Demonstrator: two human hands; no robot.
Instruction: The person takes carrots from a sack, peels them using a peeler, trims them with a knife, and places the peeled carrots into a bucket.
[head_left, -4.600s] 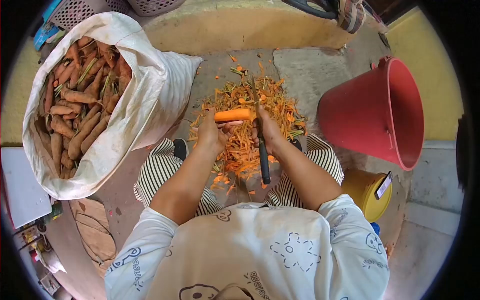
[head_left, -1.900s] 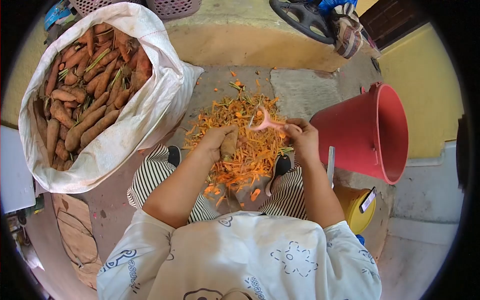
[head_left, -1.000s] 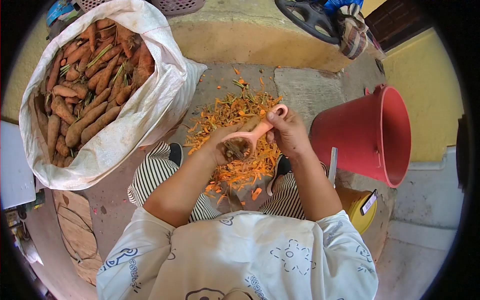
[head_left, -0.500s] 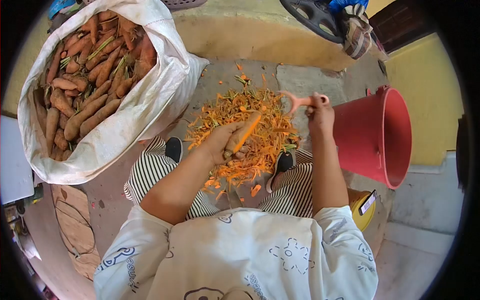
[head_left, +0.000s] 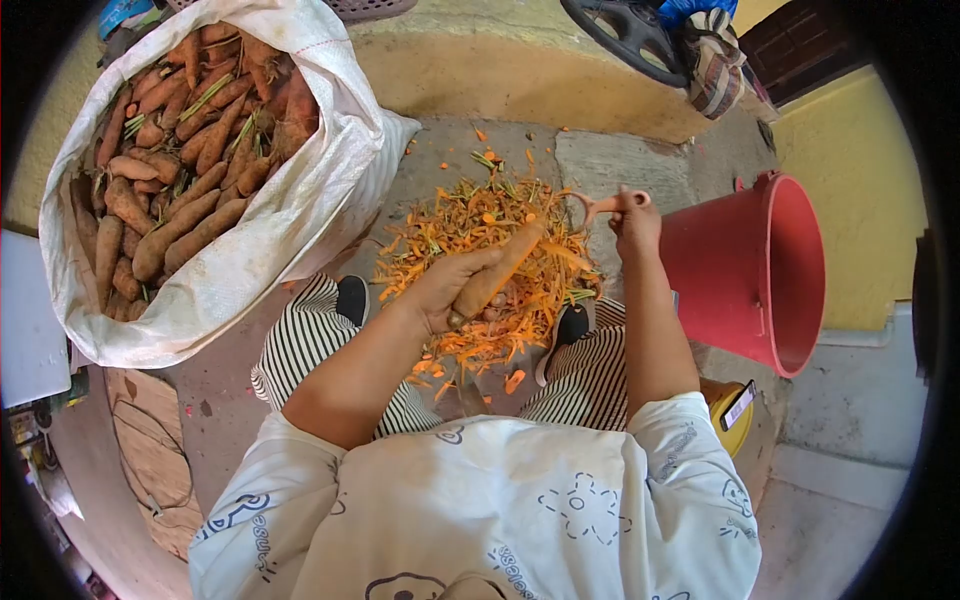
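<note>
My left hand [head_left: 448, 288] is closed round the thick end of a partly peeled carrot [head_left: 497, 278], whose tip points up and to the right. A bright orange strip runs along the carrot's side; the rest of its skin is brownish. In my right hand [head_left: 637, 228] is a pale pink peeler [head_left: 600, 205], gripped by its handle, its head pointing left and apart from the carrot. Beneath both hands lies a heap of orange peelings [head_left: 440, 235] on the floor, between my feet.
A white sack [head_left: 345, 165] full of unpeeled carrots [head_left: 200, 200] stands at the left. To the right is a red bucket [head_left: 720, 270], tilted, with a yellow container [head_left: 735, 425] and a phone [head_left: 738, 405] nearer me. A low ledge [head_left: 480, 75] runs along the back.
The carrot has turned in my left hand, so less of its orange strip shows and its tip sits further right. My right hand with the peeler has shifted slightly left.
</note>
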